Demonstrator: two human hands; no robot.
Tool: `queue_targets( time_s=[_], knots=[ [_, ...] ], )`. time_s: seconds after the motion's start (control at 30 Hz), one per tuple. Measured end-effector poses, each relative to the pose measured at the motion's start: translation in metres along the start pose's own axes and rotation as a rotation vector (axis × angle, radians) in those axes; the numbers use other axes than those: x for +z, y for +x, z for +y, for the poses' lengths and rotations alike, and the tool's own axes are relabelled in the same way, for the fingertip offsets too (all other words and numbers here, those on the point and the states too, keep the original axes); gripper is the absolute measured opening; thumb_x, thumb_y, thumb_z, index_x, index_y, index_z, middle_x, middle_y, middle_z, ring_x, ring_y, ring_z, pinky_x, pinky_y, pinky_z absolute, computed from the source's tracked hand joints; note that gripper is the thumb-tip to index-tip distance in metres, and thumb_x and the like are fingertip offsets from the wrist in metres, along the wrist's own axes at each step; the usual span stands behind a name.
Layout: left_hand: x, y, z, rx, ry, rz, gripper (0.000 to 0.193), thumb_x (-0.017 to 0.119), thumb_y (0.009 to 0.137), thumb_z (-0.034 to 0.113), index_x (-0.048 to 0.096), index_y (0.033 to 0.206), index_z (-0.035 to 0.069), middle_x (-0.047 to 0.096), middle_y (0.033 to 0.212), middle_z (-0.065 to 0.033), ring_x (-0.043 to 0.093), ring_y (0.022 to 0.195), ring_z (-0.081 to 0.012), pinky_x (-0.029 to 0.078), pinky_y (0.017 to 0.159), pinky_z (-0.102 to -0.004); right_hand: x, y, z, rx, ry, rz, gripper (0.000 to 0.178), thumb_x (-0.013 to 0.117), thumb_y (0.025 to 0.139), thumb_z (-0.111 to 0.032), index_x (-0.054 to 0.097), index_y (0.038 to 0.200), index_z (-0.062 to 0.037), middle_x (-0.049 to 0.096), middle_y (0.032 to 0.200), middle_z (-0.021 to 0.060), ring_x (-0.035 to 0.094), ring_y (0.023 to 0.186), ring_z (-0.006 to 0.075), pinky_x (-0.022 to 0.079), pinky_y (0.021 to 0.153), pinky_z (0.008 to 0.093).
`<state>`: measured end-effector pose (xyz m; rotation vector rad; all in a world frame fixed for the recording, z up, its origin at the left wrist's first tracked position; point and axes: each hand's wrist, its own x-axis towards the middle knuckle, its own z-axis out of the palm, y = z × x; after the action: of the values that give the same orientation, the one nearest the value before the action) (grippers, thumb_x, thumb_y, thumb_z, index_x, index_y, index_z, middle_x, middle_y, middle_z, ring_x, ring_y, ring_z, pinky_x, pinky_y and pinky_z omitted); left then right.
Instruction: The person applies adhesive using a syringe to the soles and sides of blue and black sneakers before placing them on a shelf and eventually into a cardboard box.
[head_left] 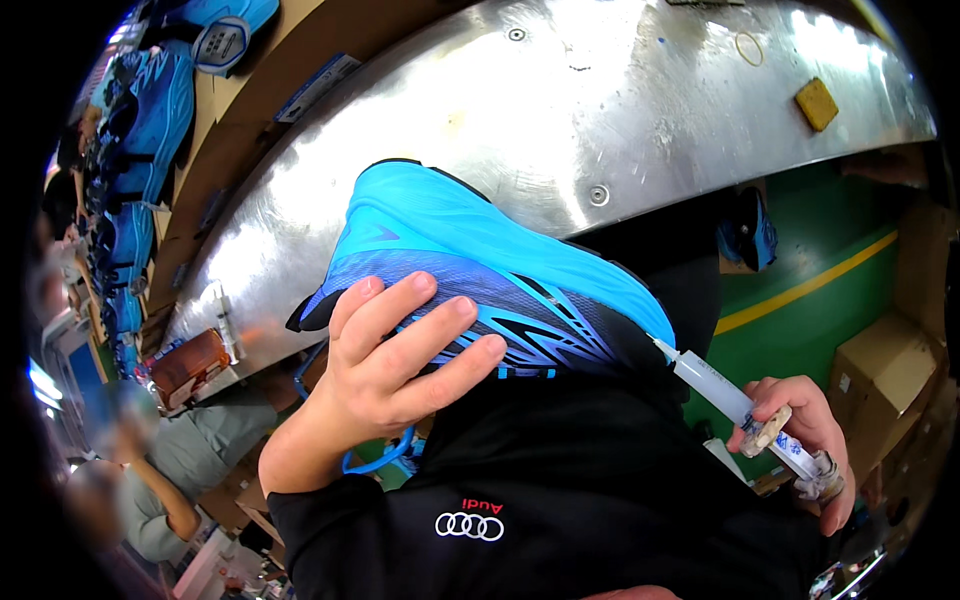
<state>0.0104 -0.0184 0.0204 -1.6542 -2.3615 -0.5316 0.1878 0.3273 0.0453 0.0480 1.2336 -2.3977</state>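
Observation:
A blue and purple running shoe (pixel 500 240) lies on its side at the front edge of the metal worktable, its bright blue sole turned away from me. My left hand (pixel 390 370) holds it, fingers spread over the patterned upper near the heel. In my right hand (pixel 815 425) is a syringe (pixel 715 388) of translucent plastic, gripped around its back part, where whitish wrapping or residue sits. The syringe's narrow tip meets the shoe's toe, by the sole's edge. A blue lace loop (pixel 385 460) hangs below my left wrist.
The metal worktable (pixel 600 110) carries a yellow sponge block (pixel 817 104), a rubber band (pixel 749 49) and an amber container (pixel 188 368). Blue shoes (pixel 160 110) line a shelf at left; a person (pixel 200 460) sits nearby. Cardboard boxes (pixel 885 365) stand on the green floor at right.

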Motion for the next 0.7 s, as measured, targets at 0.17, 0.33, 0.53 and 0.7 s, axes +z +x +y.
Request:
queue_targets(
  time_s=[0.17, 0.33, 0.53, 0.7],
  knots=[
    [-0.004, 0.002, -0.001, -0.039, -0.005, -0.052, 0.032, 0.066, 0.077, 0.013, 0.068, 0.107, 0.024, 0.060, 0.117, -0.0026, 0.054, 0.113, -0.0260, 0.034, 0.104, -0.0425, -0.013, 0.004, 0.005, -0.046, -0.043, -0.088, 0.111, 0.089, 0.051, -0.056, 0.038, 0.127, 0.0058, 0.053, 0.109, 0.0159, 0.055, 0.094, 0.0202, 0.042, 0.082, 0.0260],
    [-0.048, 0.059, -0.015, 0.005, 0.106, -0.215, 0.034, 0.064, 0.074, 0.011, 0.067, 0.108, 0.014, 0.063, 0.110, -0.0098, 0.060, 0.105, -0.0309, 0.046, 0.095, -0.0455, -0.024, -0.009, -0.009, -0.497, 0.137, -0.006, 0.099, 0.091, 0.049, -0.050, 0.044, 0.125, -0.0058, 0.054, 0.100, 0.0151, 0.053, 0.088, 0.0218, 0.043, 0.067, 0.0324],
    [-0.108, 0.139, -0.106, -0.210, 0.028, 0.196, 0.063, 0.084, 0.062, 0.010, 0.057, 0.119, 0.005, 0.060, 0.117, -0.0184, 0.060, 0.106, -0.0350, 0.046, 0.094, -0.0397, -0.030, 0.051, -0.005, -0.590, 0.222, 0.161, 0.113, 0.086, 0.052, -0.062, 0.030, 0.133, -0.0056, 0.049, 0.102, 0.0135, 0.046, 0.086, 0.0169, 0.040, 0.064, 0.0266],
    [-0.106, 0.207, -0.189, -0.587, 0.331, 0.168, 0.046, 0.072, 0.080, 0.038, 0.063, 0.113, 0.006, 0.067, 0.100, -0.0168, 0.063, 0.098, -0.0274, 0.046, 0.090, -0.0351, -0.043, 0.061, 0.011, -0.479, 0.144, 0.291, 0.127, 0.083, 0.038, -0.074, 0.033, 0.129, -0.0019, 0.055, 0.104, 0.0170, 0.053, 0.087, 0.0188, 0.042, 0.067, 0.0274]
  ],
)
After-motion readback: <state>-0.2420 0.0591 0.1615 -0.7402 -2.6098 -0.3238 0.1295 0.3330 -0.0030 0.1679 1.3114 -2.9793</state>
